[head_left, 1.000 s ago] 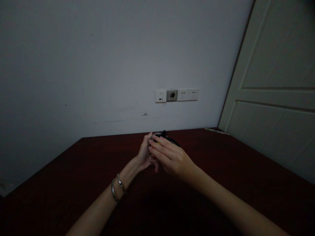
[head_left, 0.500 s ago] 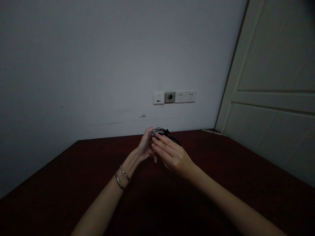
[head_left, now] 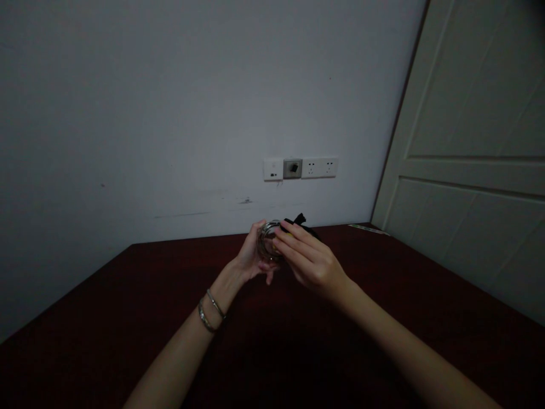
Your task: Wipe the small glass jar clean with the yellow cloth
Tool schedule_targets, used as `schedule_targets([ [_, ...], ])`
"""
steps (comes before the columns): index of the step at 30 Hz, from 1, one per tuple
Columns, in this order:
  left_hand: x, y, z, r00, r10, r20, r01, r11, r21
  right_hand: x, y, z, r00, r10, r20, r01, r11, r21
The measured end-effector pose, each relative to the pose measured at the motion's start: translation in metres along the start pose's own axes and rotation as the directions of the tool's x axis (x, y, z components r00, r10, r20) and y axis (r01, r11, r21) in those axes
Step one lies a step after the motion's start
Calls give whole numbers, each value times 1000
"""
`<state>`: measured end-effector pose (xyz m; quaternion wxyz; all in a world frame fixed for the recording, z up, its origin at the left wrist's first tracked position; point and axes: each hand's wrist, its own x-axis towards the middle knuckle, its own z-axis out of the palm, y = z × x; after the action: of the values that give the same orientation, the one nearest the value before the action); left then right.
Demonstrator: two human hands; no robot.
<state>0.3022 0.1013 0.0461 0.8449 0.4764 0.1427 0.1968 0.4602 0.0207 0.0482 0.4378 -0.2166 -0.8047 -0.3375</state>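
Note:
Both my hands meet over the far middle of a dark red table (head_left: pixel 128 318). My left hand (head_left: pixel 251 258), with two metal bangles (head_left: pixel 209 309) on its wrist, is curled round a small round shiny object (head_left: pixel 268 241) that looks like clear glass or metal. My right hand (head_left: pixel 313 258) lies over the same object from the right, fingers closed on it. A black piece (head_left: pixel 299 218) sticks up behind my right fingers; a speck of yellow shows under them. What the object is stays unclear in the dim light.
A white wall (head_left: pixel 170 113) rises straight behind the table, with a row of sockets and a switch (head_left: pixel 300 168) above the hands. A pale panelled door (head_left: pixel 477 159) stands at the right. A thin flat strip (head_left: pixel 366 228) lies at the table's far right corner.
Both hands have lifted slightly and shifted right with the object. The right fingers have slid across it, so the shiny round rim and the black piece show more.

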Motion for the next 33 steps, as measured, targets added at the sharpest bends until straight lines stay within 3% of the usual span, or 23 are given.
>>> schedule_targets([
  [7, 1, -4, 3, 976, 84, -203, -96, 994, -47, 6, -21, 6, 999, -45, 24, 43, 997, 58],
  [10, 6, -13, 5, 945, 183, -271, -203, 978, -47, 5, -24, 7, 998, -60, 32, 58, 997, 59],
  [15, 1, -16, 11, 980, 163, -117, -153, 984, 86, 4, -14, -1, 1000, -25, 2, 25, 999, 36],
  [19, -4, -10, 16, 977, 203, -66, -199, 978, 61, 3, -5, -6, 998, 31, -52, -30, 999, 17],
  [24, -1, -10, 24, 963, 198, -182, -199, 980, 15, 4, -12, 0, 998, 21, -57, -21, 1000, 5],
  [29, 2, -15, 29, 899, 257, -354, -295, 954, -56, 6, -19, 5, 999, 14, -40, -13, 1000, 23],
  [33, 2, -21, 27, 937, 240, -255, -242, 970, 25, 4, -10, -1, 999, 47, -21, -46, 998, 39],
])
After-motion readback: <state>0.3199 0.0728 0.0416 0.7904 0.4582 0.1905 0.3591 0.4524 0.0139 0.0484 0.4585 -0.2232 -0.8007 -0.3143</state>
